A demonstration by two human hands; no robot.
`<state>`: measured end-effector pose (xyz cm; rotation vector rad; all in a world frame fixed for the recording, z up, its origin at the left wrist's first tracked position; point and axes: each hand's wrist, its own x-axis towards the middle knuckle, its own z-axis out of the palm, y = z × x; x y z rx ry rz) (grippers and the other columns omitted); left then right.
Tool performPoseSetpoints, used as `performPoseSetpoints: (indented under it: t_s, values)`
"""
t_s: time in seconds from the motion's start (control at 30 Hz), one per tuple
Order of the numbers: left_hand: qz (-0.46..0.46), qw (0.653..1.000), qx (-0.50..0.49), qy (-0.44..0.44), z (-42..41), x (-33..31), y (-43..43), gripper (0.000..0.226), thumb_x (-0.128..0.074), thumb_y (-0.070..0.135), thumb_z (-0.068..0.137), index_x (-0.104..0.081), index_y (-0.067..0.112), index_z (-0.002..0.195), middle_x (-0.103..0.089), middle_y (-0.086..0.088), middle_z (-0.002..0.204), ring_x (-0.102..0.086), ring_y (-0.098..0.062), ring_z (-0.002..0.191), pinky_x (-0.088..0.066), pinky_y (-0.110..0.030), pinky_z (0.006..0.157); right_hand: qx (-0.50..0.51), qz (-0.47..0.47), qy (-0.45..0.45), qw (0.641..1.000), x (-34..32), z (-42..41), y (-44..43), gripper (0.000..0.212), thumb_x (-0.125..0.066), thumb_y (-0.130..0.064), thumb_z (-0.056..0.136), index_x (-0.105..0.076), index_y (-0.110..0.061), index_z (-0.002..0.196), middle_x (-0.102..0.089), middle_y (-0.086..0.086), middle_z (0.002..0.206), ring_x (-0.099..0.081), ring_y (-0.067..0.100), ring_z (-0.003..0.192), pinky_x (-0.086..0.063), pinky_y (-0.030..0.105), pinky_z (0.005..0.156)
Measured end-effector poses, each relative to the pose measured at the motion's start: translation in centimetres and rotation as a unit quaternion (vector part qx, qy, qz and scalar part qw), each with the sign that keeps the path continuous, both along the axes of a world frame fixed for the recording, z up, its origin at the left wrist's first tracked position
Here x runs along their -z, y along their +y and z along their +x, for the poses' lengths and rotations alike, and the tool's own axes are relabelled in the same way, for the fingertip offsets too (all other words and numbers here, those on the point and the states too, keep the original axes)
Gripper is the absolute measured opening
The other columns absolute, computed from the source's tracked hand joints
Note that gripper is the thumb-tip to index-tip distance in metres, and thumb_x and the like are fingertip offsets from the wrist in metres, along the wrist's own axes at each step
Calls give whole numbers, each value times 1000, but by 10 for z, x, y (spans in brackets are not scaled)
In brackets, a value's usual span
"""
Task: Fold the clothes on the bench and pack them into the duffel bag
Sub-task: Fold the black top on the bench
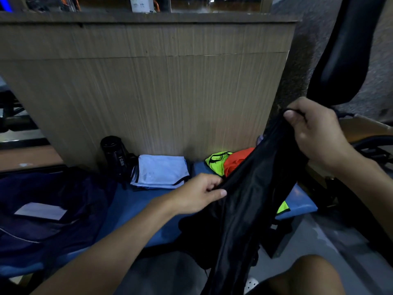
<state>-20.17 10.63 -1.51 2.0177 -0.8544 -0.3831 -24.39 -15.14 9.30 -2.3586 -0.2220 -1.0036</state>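
Gym: blue padded bench point(136, 201), sports bibs point(215, 163), shaker bottle point(114, 156).

black garment point(244, 201) stretched aloft, pale-blue shirt point(162, 170) folded on bench point(136, 202)

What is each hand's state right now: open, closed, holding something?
Left hand: closed, pinching the black garment at its edge.
Right hand: closed, gripping the same garment's raised upper end.

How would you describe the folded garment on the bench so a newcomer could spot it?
Look along the blue bench to the foot of the wooden panel; the folded garment lies there, just right of the black bottle. It alone is pale blue and neatly squared, unlike the crumpled neon-yellow bib and orange cloth further right.
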Motion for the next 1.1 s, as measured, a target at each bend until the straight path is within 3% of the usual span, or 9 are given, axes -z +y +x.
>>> performPoseSetpoints:
  t_s: [0.17, 0.3, 0.37, 0.43, 0.6, 0.73, 0.8, 0.93, 1.1]
  values:
    - [26, 995, -53, -79, 4, -11, 7, 37, -50, 16, 104, -46, 28, 69, -48, 24, 56, -41, 5, 55, -33, -16, 59, -49, -41, 97, 993, 3, 2, -2, 19, -59, -20, 96, -61, -6, 85, -63, 12, 79, -61, 28, 78, -47, 42, 72]
    - [8, 989, -49, -138, 5, -34, -1, 27, -49, 9, 102, -62, 22, 83, -60, 18, 72, -52, 9, 68, -41, -17, 69, -203, -18, 196, 959, 17, -3, 26, 28, -62, -32, 82, -71, -6, 80, -69, 8, 99, -64, 8, 99, -45, 14, 87]
    - [-17, 988, -53, -147, 5, -44, -6, 23, -49, 7, 101, -63, 18, 86, -58, 16, 73, -51, 9, 67, -40, -15, 68, -240, 4, 254, 937, 26, -2, 37, 32, -64, -38, 80, -74, -8, 80, -70, 9, 109, -60, 3, 112, -45, 23, 96]
    - [-40, 987, -52, -147, 5, -52, -9, 21, -50, 5, 101, -65, 11, 87, -59, 11, 73, -48, 5, 66, -41, -18, 66, -260, 6, 282, 924, 36, 1, 43, 37, -64, -51, 82, -74, -15, 79, -71, 13, 105, -65, 18, 108, -50, 43, 94]
    - [-50, 989, -59, -129, 9, -48, -4, 23, -51, 9, 101, -63, -3, 86, -53, -3, 71, -46, -10, 67, -38, -32, 63, -281, 52, 280, 917, 42, 2, 53, 19, -66, -40, 83, -74, -25, 74, -71, 14, 87, -62, 13, 83, -50, 51, 81]
    - [-55, 985, -95, -129, 7, -43, -2, 36, -50, 13, 102, -54, 17, 66, -43, 16, 57, -36, -1, 56, -31, -24, 55, -307, 126, 270, 904, 39, -3, 63, 24, -66, -27, 81, -77, -5, 85, -72, 6, 110, -66, 11, 107, -50, 25, 96]
    - [-58, 983, -114, -129, 9, -43, -1, 39, -53, 17, 102, -51, 20, 63, -42, 14, 55, -35, -2, 54, -32, -26, 55, -301, 127, 273, 905, 39, -3, 65, 21, -66, -26, 81, -76, -7, 83, -74, 3, 103, -68, 8, 99, -51, 22, 87]
    - [-97, 978, -153, -102, 11, -44, -2, 20, -66, 20, 94, -67, 7, 78, -68, -17, 76, -56, -14, 67, -52, -48, 68, -237, 88, 262, 932, 43, 0, 63, 16, -67, -22, 88, -76, -13, 79, -75, 5, 83, -67, 11, 78, -55, 36, 73]
    - [-101, 987, -106, -62, 7, -31, 10, 4, -67, 13, 93, -69, 14, 96, -70, -21, 90, -63, -17, 77, -54, -51, 84, -191, 127, 203, 952, 36, 1, 47, 16, -67, -14, 90, -73, -9, 76, -71, 13, 79, -60, 9, 70, -48, 24, 66]
